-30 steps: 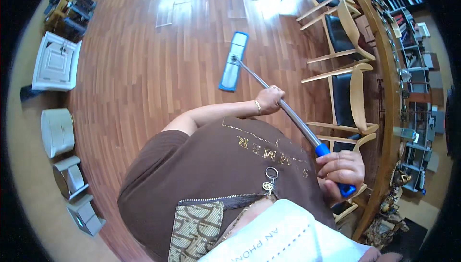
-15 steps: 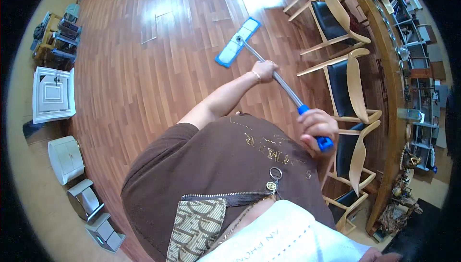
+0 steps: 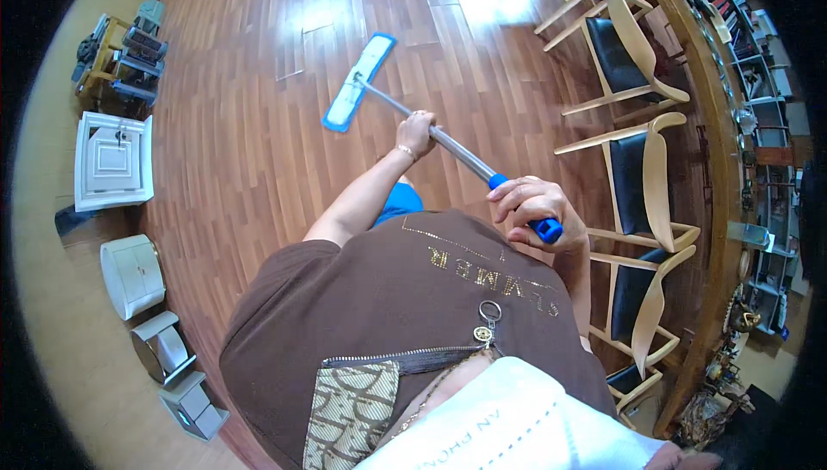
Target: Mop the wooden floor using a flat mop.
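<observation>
A flat mop (image 3: pixel 359 82) with a blue-edged, pale rectangular head lies against the wooden floor ahead of me. Its metal pole slants back toward my right side and ends in a blue grip. Partway down the pole, my left hand (image 3: pixel 416 135) is wrapped around the metal, with a bracelet at the wrist. My right hand (image 3: pixel 531 208) holds the blue grip at the top end, close to my chest, its fingers curled over it.
Wooden chairs with black seats (image 3: pixel 633 179) line the right side along a long wooden table (image 3: pixel 719 168) crowded with objects. On the left wall stand a white cabinet (image 3: pixel 114 162), a rounded white cabinet (image 3: pixel 133 276) and small grey furniture (image 3: pixel 194 407). Shiny wooden floor (image 3: pixel 233 125) spreads between.
The mop head has swung left across the floor. Both hands have moved left with the pole, and a patch of blue clothing now shows beyond my shirt.
</observation>
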### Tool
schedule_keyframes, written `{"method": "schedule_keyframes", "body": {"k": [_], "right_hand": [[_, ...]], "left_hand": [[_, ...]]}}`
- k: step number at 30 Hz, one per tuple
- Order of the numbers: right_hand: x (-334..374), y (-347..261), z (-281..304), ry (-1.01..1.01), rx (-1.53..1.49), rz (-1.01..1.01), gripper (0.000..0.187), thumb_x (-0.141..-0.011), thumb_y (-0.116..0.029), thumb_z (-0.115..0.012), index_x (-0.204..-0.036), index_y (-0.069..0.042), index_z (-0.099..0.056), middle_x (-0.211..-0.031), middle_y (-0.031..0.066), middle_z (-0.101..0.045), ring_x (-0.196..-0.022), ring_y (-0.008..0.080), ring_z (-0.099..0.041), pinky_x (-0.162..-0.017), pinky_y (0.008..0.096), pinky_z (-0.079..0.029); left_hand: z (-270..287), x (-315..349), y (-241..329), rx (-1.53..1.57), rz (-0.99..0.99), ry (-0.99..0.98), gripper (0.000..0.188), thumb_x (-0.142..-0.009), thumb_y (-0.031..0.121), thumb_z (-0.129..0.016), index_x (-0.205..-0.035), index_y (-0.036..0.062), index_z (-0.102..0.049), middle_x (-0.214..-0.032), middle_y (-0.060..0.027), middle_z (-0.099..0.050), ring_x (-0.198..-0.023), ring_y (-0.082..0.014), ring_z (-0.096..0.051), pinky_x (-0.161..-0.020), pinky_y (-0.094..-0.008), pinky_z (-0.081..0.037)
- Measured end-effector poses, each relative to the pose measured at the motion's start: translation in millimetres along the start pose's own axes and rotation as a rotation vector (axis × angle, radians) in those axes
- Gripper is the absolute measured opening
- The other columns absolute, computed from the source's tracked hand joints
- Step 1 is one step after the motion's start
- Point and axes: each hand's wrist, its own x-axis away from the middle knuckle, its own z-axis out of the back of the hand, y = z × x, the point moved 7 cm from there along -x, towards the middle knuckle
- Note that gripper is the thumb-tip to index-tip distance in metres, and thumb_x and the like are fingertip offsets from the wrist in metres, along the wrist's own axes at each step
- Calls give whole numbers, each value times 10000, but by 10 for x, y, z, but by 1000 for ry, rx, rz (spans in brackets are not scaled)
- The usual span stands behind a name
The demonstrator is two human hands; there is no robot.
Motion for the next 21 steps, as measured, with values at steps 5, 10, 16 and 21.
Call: {"method": "schedule_keyframes", "body": {"k": [5, 10, 16, 21], "right_hand": [[-248, 106, 135, -44, -103, -36, 193, -724, -167, -783, -692, -61, -624, -798, 65, -673, -971, 298, -651, -843, 436, -484], [-561, -25, 482, 154, -53, -94, 205, -688, -117, -768, -668, -8, -594, -701, 94, -622, -842, 302, -658, -859, 438, -497], [-961, -242, 597, 319, 82, -139, 198, -635, -99, -757, -639, -10, -580, -670, 107, -612, -753, 304, -660, -830, 425, -515], [-1141, -282, 511, 277, 275, -209, 200, -640, -52, -774, -677, -25, -579, -753, 117, -644, -870, 332, -670, -797, 410, -531]], "left_hand": [[123, 39, -244, -18, 80, 90, 235, -814, 303, -629, -731, 87, -587, -828, -131, -620, -876, -333, -610, -695, -461, -513], [262, -445, -76, -5, -5, 54, 222, -800, 270, -636, -699, 82, -574, -768, -122, -616, -833, -328, -613, -696, -444, -507], [212, -991, 152, 93, -193, -91, 193, -798, 250, -639, -721, 77, -598, -787, -133, -628, -857, -330, -613, -728, -445, -504], [-23, -1365, 386, 72, -340, -472, 118, -693, 150, -625, -799, 99, -642, -895, -134, -645, -967, -313, -601, -786, -442, -510]]}}
